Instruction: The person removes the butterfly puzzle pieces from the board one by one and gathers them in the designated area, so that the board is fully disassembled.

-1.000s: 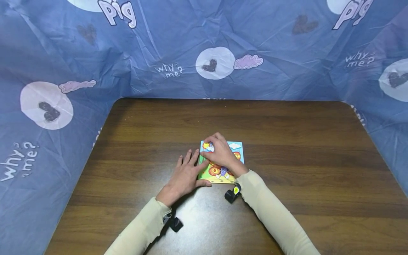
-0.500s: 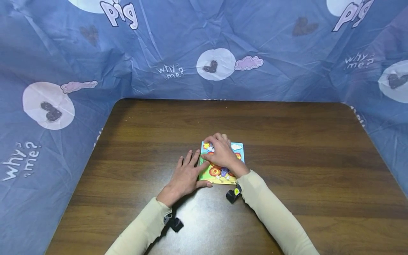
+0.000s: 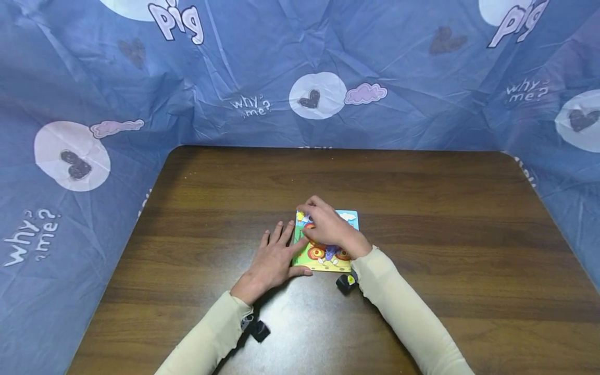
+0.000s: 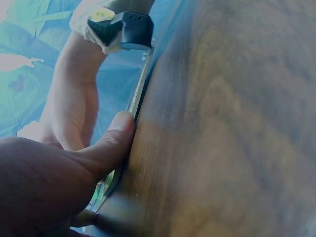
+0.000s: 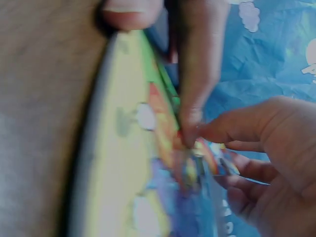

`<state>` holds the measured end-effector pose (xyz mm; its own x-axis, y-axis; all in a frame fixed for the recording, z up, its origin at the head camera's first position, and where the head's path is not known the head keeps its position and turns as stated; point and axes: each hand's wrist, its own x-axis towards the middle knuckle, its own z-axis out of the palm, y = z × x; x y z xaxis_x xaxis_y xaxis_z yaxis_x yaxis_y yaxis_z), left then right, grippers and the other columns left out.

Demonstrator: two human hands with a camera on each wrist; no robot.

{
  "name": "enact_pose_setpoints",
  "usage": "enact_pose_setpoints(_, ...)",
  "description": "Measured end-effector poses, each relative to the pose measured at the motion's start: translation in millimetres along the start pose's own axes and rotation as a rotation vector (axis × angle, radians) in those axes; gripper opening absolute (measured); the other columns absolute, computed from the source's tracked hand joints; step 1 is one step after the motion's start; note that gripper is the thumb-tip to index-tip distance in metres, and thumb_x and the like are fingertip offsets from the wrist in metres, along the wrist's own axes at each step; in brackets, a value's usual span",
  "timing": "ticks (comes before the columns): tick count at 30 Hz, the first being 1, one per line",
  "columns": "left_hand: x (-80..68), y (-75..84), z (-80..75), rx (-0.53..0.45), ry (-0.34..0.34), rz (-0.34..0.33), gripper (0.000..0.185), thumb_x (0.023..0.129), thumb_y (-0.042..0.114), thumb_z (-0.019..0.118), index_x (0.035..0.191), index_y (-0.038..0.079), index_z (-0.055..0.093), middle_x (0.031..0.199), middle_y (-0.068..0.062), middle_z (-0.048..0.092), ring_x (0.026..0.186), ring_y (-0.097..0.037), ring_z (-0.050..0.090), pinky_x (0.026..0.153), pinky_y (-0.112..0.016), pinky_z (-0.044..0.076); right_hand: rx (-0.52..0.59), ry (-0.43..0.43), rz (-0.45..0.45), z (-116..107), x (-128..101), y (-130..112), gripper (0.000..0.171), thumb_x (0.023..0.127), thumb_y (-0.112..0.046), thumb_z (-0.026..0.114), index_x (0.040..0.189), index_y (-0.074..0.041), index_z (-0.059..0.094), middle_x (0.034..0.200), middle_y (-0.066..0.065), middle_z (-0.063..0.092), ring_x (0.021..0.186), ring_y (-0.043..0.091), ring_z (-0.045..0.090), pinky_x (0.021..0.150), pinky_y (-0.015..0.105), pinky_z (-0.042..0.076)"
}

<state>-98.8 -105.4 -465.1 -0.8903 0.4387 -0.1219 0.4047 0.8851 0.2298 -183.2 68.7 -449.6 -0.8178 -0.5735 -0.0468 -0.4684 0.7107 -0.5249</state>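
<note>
The right hand (image 3: 330, 229) has slid toward the puzzle board's (image 3: 323, 255) left edge, fingers curled pinching a piece, while the flat left hand (image 3: 272, 259) stays steadying it on the brown surface (image 3: 422, 208) walled by blue cloth (image 3: 94, 94).

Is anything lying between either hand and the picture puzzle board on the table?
Nothing visible does. The left hand rests flat beside the puzzle board, thumb against its near-left edge. The right hand lies directly on top of the board, fingertips touching its picture face. The table around it shows nothing else.

Even overhead light, head view sharp; wrist views dim, seemingly blurred close up
</note>
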Motion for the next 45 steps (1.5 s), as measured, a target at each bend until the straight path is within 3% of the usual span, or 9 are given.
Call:
enact_pose_setpoints(5,-0.4,-0.2,0.1,-0.007,0.003,0.003,0.08,0.084,0.066,0.063,0.152,0.029,0.044,0.164,-0.022,0.027,0.152,-0.048,0.024,0.119,-0.067,0.025,-0.005,-0.068,-0.028,-8.8,-1.3,-0.2,0.071,0.081,0.002,0.07,0.148,-0.007,0.048,0.14,0.015,0.054,0.121,0.029,0.059,0.104,0.048,0.049)
enact_pose_setpoints(9,-0.4,-0.1,0.0,-0.009,0.006,0.004,0.079,0.084,0.066,0.063,0.151,0.028,0.045,0.164,-0.022,0.027,0.151,-0.048,0.024,0.119,-0.068,0.025,-0.034,-0.055,-0.058,-11.3,-2.1,2.3,0.071,0.08,0.005,0.069,0.147,-0.008,0.05,0.142,0.015,0.055,0.129,0.033,0.056,0.111,0.053,0.044)
enact_pose_setpoints(14,-0.4,0.2,-0.3,-0.011,0.007,0.003,0.079,0.084,0.066,0.064,0.151,0.028,0.045,0.164,-0.022,0.028,0.151,-0.048,0.024,0.119,-0.068,0.025,-0.056,-0.006,-0.095,-10.8,-2.5,6.1,0.06,0.083,0.006,0.068,0.141,-0.003,0.055,0.138,0.018,0.058,0.123,0.032,0.061,0.105,0.046,0.052)
enact_pose_setpoints(19,-0.6,0.3,-0.7,-0.013,0.003,0.004,0.079,0.084,0.065,0.064,0.151,0.029,0.045,0.164,-0.022,0.028,0.151,-0.048,0.024,0.119,-0.068,0.025,-0.054,0.007,-0.039,-10.4,-2.1,8.0,0.049,0.087,-0.003,0.071,0.135,-0.002,0.06,0.132,0.017,0.058,0.11,0.028,0.064,0.096,0.042,0.056)
enact_pose_setpoints(31,-0.1,0.1,-0.9,-0.024,-0.001,0.002,0.079,0.084,0.066,0.063,0.151,0.029,0.044,0.164,-0.022,0.027,0.152,-0.047,0.023,0.12,-0.067,0.024,-0.044,0.052,0.035,-15.1,-6.8,21.0,0.049,0.086,-0.019,0.077,0.133,-0.013,0.065,0.126,0.01,0.058,0.107,0.025,0.062,0.094,0.043,0.055)
enact_pose_setpoints(38,0.0,0.4,-0.4,-0.039,0.0,0.001,0.078,0.084,0.066,0.063,0.151,0.029,0.045,0.164,-0.023,0.026,0.152,-0.048,0.022,0.119,-0.068,0.024,0.014,0.067,0.044,-27.1,-18.5,33.4,0.048,0.086,-0.02,0.077,0.132,-0.013,0.066,0.119,0.009,0.059,0.099,0.023,0.06,0.087,0.042,0.054)
enact_pose_setpoints(45,0.4,-1.3,0.7,-0.048,-0.017,-0.003,0.081,0.084,0.067,0.062,0.153,0.029,0.042,0.166,-0.022,0.022,0.153,-0.047,0.02,0.121,-0.067,0.02,0.038,0.071,0.056,-40.1,-31.6,46.6,0.048,0.085,-0.021,0.078,0.131,-0.012,0.066,0.119,0.011,0.06,0.103,0.025,0.059,0.09,0.045,0.052)
